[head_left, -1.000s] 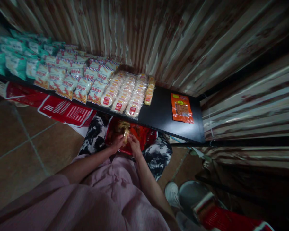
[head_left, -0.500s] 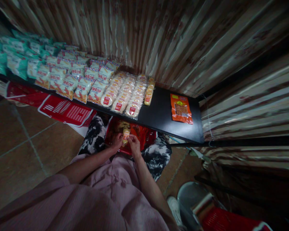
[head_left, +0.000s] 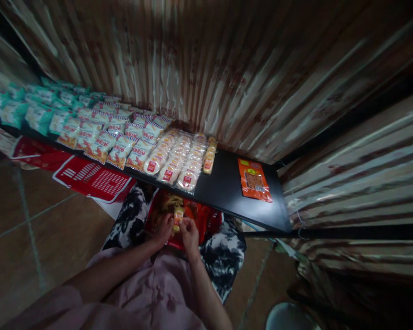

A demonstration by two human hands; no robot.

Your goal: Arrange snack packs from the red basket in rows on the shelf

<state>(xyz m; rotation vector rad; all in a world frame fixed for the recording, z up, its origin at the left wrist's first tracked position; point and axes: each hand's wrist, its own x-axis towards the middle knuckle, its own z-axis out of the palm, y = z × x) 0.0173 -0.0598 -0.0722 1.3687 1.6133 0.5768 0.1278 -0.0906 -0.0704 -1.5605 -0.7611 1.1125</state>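
Between my two hands is a small yellow snack packet [head_left: 178,215] with a red and white label. My left hand [head_left: 164,229] pinches its left edge, and my right hand [head_left: 189,230] pinches the right edge. Both hands are over a red basket [head_left: 150,208] on my lap, which holds more yellow packets and an orange packet [head_left: 200,213]. Above the basket, on the black shelf [head_left: 220,183], a short row of similar yellow packets [head_left: 209,156] lies beside rows of round wrapped crackers [head_left: 186,176].
Left along the shelf stand white snack bags [head_left: 101,144] and teal bags [head_left: 37,117]. An orange flat packet [head_left: 254,180] lies at the shelf's right end. Red baskets [head_left: 94,178] sit below the shelf at left. A pleated curtain [head_left: 192,68] hangs behind, and a round metal container [head_left: 291,318] is at lower right.
The shelf and everything on it sit lower in the picture, as the view has tilted up. Both hands still hold the yellow packet over the basket.
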